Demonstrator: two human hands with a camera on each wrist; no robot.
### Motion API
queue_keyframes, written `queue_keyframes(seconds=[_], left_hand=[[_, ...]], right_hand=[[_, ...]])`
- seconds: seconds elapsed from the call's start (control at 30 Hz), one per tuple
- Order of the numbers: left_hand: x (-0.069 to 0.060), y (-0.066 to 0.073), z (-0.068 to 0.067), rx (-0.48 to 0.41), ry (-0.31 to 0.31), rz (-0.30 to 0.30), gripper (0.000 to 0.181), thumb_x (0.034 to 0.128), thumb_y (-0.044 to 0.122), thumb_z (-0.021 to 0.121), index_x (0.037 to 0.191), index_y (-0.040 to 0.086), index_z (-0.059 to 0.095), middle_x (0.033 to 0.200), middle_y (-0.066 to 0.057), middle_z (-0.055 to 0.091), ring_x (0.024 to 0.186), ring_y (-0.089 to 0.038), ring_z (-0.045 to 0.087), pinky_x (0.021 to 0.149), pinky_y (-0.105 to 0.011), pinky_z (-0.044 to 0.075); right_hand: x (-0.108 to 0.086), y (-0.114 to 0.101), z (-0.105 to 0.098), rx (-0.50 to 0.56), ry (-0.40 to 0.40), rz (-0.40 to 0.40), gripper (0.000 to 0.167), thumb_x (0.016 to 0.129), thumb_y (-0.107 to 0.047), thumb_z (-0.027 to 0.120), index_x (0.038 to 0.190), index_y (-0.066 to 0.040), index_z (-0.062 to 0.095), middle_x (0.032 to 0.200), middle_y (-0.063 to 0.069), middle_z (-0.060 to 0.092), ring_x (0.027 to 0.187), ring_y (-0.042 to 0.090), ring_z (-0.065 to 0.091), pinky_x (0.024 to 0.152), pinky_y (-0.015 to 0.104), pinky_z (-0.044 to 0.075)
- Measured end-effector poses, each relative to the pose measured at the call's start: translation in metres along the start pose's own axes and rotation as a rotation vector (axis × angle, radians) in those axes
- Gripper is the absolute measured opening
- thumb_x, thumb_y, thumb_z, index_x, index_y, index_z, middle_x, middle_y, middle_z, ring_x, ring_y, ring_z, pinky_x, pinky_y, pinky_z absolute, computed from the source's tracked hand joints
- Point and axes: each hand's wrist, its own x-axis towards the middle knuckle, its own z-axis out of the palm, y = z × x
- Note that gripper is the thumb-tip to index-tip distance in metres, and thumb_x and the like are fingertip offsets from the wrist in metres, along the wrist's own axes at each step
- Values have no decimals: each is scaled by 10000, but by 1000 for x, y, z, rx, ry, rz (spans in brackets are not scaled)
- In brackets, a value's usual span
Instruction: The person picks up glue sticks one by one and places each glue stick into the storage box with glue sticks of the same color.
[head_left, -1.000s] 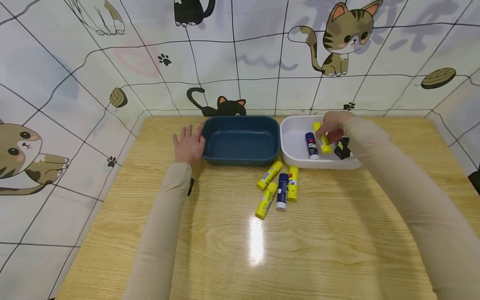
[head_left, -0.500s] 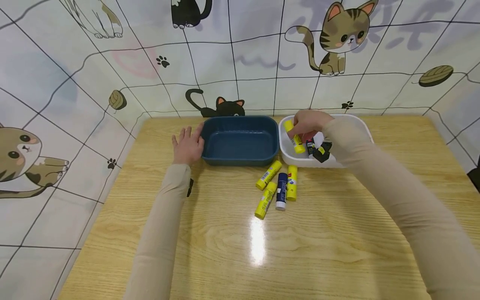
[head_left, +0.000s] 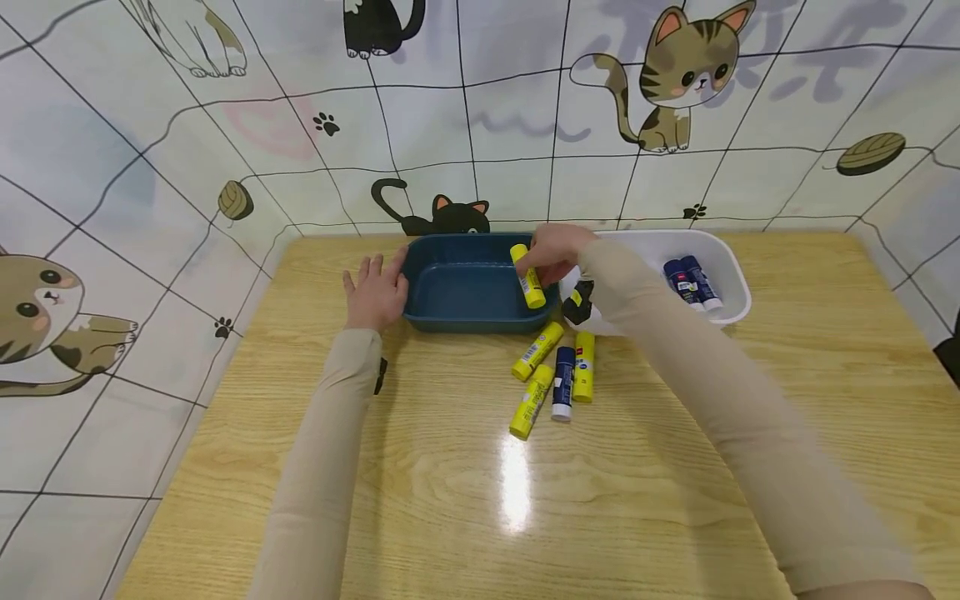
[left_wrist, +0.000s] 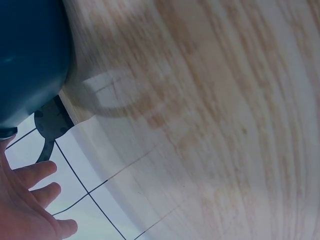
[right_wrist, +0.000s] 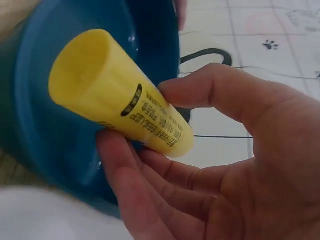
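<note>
Between thumb and fingers, my right hand (head_left: pixel 557 252) pinches a yellow glue stick (head_left: pixel 528 276) over the right end of the dark blue tray (head_left: pixel 480 326). In the right wrist view the glue stick (right_wrist: pixel 125 95) points its broad end toward the camera, above the tray's blue interior. My left hand (head_left: pixel 377 293) touches the tray's left rim with its fingers spread. Right of the blue tray stands a white tray (head_left: pixel 738 292), partly covered by my right forearm, with two dark blue glue sticks (head_left: pixel 681 284) showing in it.
On the table in front of the trays lie yellow glue sticks (head_left: pixel 537 351) and one dark blue glue stick (head_left: pixel 563 383). A wall covering (head_left: pixel 517 125) with cat drawings rises behind the trays and on the left side.
My right hand has carried the yellow glue stick left, out of the white tray and over the blue one. The left hand has stayed at the blue tray's rim.
</note>
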Motion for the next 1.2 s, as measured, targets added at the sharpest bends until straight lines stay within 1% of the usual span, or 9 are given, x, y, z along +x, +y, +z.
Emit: queue_keyframes(seconds=[0.23,0.3,0.43,0.53,0.63,0.8,0.9,1.0,1.2], left_hand=[[0,0,0,-2,3,2,540,1019,301,229,1557,307,189,1562,-184,207,1446,-365,82,1091,-625,-46],[-1,1,1,-5,-2,4,540,1019,304,226,1558,310,185,1562,-185,208,1447,-363,81,1092,-624,-45],[-1,1,2,-15,-1,6,540,1019,306,227,1557,317,186,1564,-182,203,1448,-361,83,1092,-622,-46],[0,1,2,-19,4,6,539,1018,307,232,1555,323,192,1566,-179,203,1448,-356,86,1093,-622,-44],[0,0,2,-21,4,6,539,1018,311,240,1555,325,192,1566,-179,203,1450,-351,79,1093,-622,-45],[1,-1,-1,-17,-1,9,538,1022,307,236,1557,319,184,1564,-188,199,1450,-357,73,1090,-625,-51],[0,-1,-2,-9,-4,5,537,1023,309,229,1558,320,180,1565,-187,194,1450,-357,71,1090,-624,-52],[0,-1,-2,-10,-8,2,536,1025,315,230,1558,327,174,1567,-185,191,1450,-356,67,1091,-622,-56],[0,0,0,-17,-11,4,536,1026,317,232,1558,332,171,1567,-186,192,1449,-361,69,1089,-625,-55]], right_hand=[[27,-10,10,-21,22,72,344,912,-269,622,1076,33,634,968,164,712,793,219,704,669,251,546],[34,-11,12,-50,27,82,324,904,-235,623,1061,48,637,956,174,708,718,201,702,612,221,534],[44,-13,14,-139,55,109,271,884,-202,635,1008,38,662,758,77,667,472,81,567,502,155,452],[46,-13,14,-168,73,133,252,886,-206,638,1002,12,689,634,3,601,431,39,497,485,162,409],[44,-13,13,-138,76,139,294,899,-222,636,1059,20,675,670,46,654,460,59,559,521,195,424],[31,-14,11,-100,69,116,378,911,-275,635,1149,19,633,927,151,719,635,165,679,626,255,520],[22,-14,12,-100,86,95,382,903,-279,649,1147,14,631,881,135,718,735,209,702,699,301,551],[14,-14,13,-136,110,74,369,902,-286,662,1128,3,615,818,107,709,764,225,705,728,321,547],[-5,-11,16,-226,155,38,326,908,-323,655,1003,-11,643,776,89,698,731,223,692,624,314,502]])
